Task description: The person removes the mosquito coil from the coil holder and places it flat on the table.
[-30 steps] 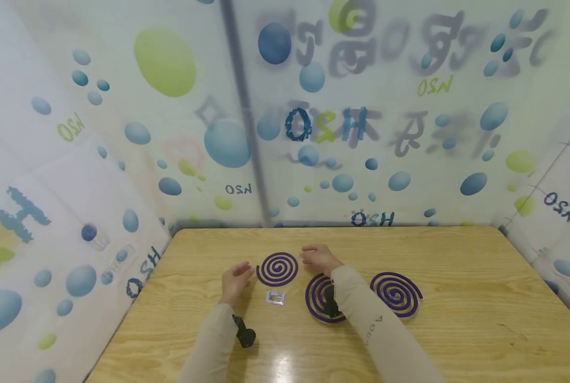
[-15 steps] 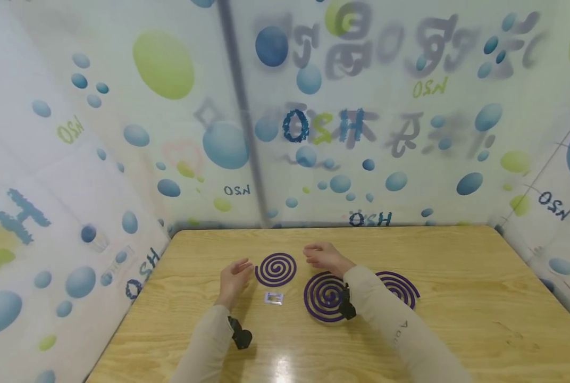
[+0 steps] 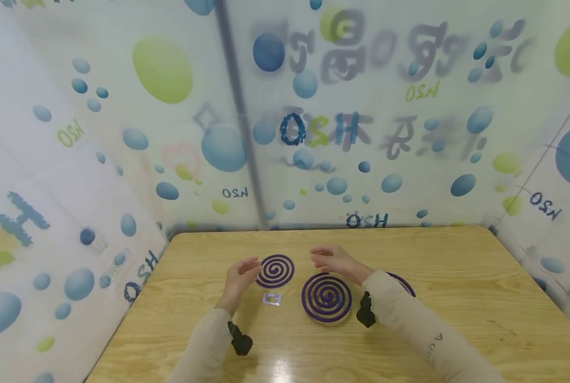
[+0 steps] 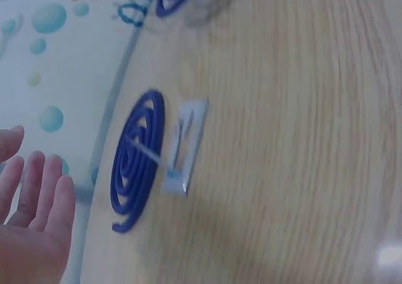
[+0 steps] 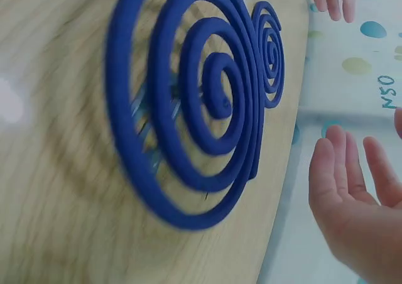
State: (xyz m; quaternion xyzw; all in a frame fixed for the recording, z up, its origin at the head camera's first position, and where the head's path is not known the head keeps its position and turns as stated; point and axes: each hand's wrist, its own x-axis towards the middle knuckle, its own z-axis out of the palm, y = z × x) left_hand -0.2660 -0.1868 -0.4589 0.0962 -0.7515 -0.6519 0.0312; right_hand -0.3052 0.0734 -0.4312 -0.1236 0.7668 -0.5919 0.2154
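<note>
Hovering over the woodgrain bench (image 3: 457, 276), below bubble-printed walls (image 3: 179, 130), the left grip (image 3: 240, 279) is relaxed, empty — then a silvery piece (image 3: 266, 299) and purple coil (image 3: 275, 270) lying there, a second coil (image 3: 328, 297), the right grip (image 3: 340, 263), likewise relaxed, empty — and a third coil (image 3: 403, 281), mostly behind a sleeve (image 3: 416, 319).

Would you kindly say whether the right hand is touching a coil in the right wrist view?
No, a clear gap shows between the right hand and the coils.
</note>
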